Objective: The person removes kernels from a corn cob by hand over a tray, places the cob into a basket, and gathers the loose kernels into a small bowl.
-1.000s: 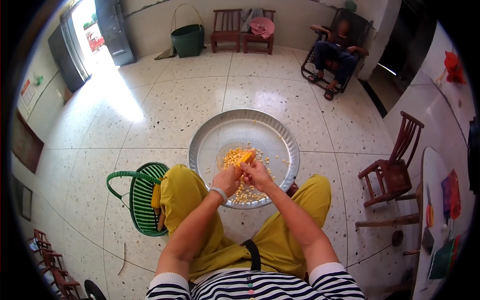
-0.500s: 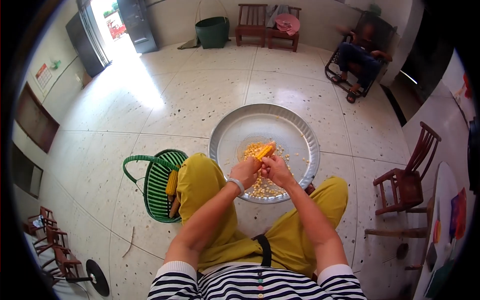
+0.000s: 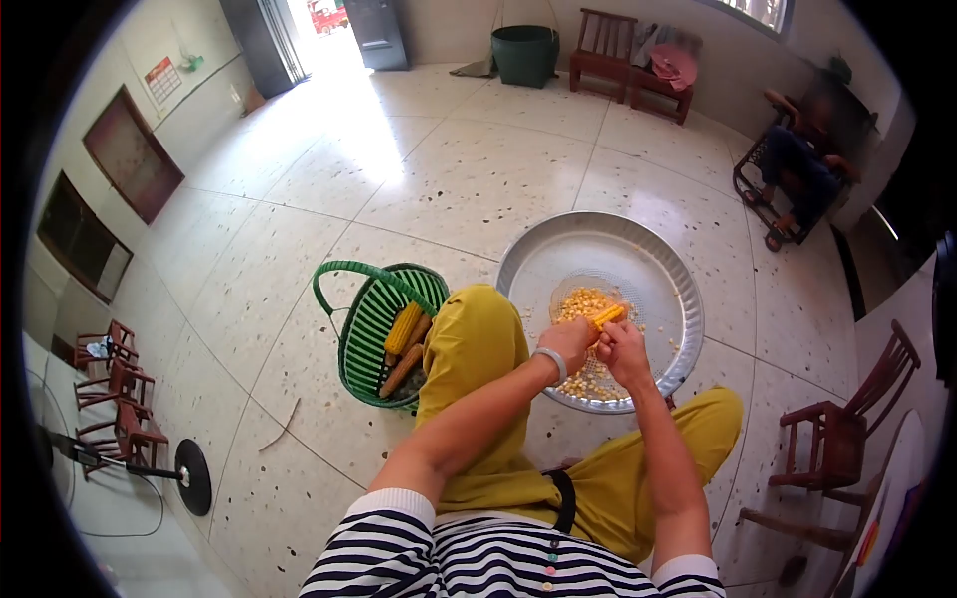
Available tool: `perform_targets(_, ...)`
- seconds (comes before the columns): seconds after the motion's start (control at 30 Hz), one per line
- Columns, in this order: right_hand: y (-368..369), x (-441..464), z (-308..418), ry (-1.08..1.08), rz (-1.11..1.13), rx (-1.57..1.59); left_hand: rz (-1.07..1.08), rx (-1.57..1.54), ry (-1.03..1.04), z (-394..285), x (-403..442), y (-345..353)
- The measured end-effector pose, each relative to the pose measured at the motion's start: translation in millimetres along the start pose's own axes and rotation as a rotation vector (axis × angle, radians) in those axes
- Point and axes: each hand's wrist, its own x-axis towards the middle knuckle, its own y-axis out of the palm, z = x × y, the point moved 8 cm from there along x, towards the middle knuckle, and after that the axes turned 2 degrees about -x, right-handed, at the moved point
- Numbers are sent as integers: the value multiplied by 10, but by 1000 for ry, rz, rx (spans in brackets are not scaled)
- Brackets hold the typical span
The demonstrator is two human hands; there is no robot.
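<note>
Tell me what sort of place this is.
Probably a room in a home: small wooden chairs, what looks like a wall calendar, and a person sitting in a dark lounge chair.

Daylight from 1 open doorway glares off the floor; seams bow; corners are black.

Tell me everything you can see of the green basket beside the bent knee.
The green basket looks woven from plastic-like strips, with dark gaps between them and one arched, wrapped-looking handle. It stands on the pale floor with its mouth up, next to the left knee, which hides part of its right edge in the picture; whether they touch is unclear. Inside lie a yellow cob and at least two brownish cobs.
</note>
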Motion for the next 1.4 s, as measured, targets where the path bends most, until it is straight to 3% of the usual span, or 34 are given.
perform_targets(0.13,-75,32,35,20,69,18,-1,-30,8,-20,-3,-4)
perform_targets(0.33,-318,83,80,-25,-133,-56,-59,4,65,-8,-12,-144)
perform_targets(0.6,-25,7,-36,2,8,-157,-56,0,26,-56,-2,-154)
perform_targets(1.1,45,-87,102,50,119,134,-64,-66,76,-40,62,-100)
perform_targets(1.3,-163,68,17,65,105,37,-79,-22,67,-56,35,-145)
perform_targets(1.4,-377,132,23,95,-32,-112,-89,-4,63,-3,47,-145)
